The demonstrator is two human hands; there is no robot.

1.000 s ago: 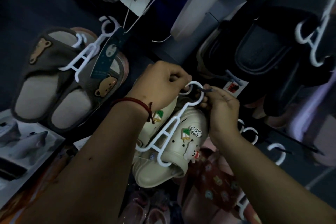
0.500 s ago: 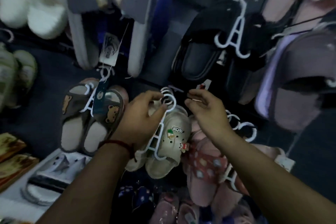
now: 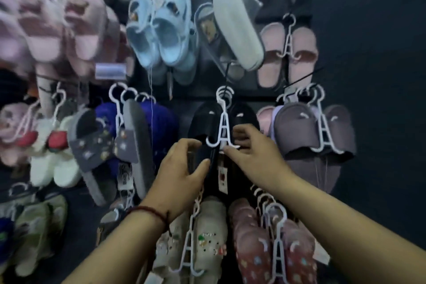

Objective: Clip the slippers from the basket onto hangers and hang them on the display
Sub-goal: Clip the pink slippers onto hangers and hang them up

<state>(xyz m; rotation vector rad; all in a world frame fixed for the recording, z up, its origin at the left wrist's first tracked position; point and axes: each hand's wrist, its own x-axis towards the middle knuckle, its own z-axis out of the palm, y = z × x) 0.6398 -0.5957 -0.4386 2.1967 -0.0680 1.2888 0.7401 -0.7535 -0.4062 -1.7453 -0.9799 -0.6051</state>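
Observation:
The cream slippers point(image 3: 208, 235) with small charms hang on a white hanger point(image 3: 189, 240) low on the display, below my hands and free of them. Above them a black pair point(image 3: 202, 120) hangs from another white hanger point(image 3: 222, 129). My left hand point(image 3: 182, 175) curls around the lower edge of the left black slipper, thumb and fingers on either side. The fingers of my right hand point(image 3: 253, 154) close on the right black slipper beside the hanger's foot. The basket is out of view.
The dark wall is packed with hung pairs: blue fluffy point(image 3: 161, 30), pink point(image 3: 288, 53), mauve point(image 3: 313, 129), grey with charms point(image 3: 96, 145), white fluffy point(image 3: 55, 159), red-patterned point(image 3: 272, 244). Spare white hanger hooks point(image 3: 265, 200) crowd just under my right wrist.
Both hands let go of the cream slippers' hanger, which now hangs on the display, and rose to the black pair above. The view has swung upward along the wall.

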